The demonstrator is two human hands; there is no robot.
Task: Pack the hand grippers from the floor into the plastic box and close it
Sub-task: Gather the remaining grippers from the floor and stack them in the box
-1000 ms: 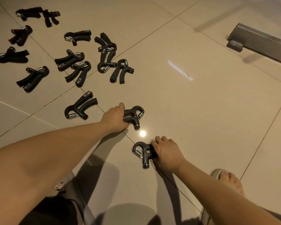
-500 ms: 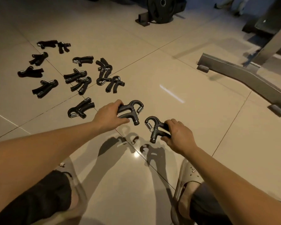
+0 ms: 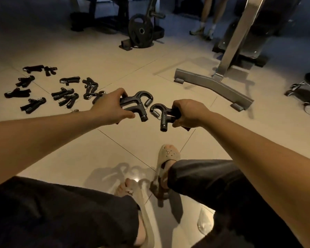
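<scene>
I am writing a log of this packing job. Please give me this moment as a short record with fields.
left hand: left hand holds one hand gripper above the floor
right hand: right hand holds a second hand gripper, spring ends facing each other
remaining grippers: a loose group on the tiled floor, far left
plastic box: not in view
surroundings: weight plate, grey machine foot

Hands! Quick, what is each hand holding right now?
Left hand: closed on a black hand gripper.
Right hand: closed on another hand gripper.
</scene>
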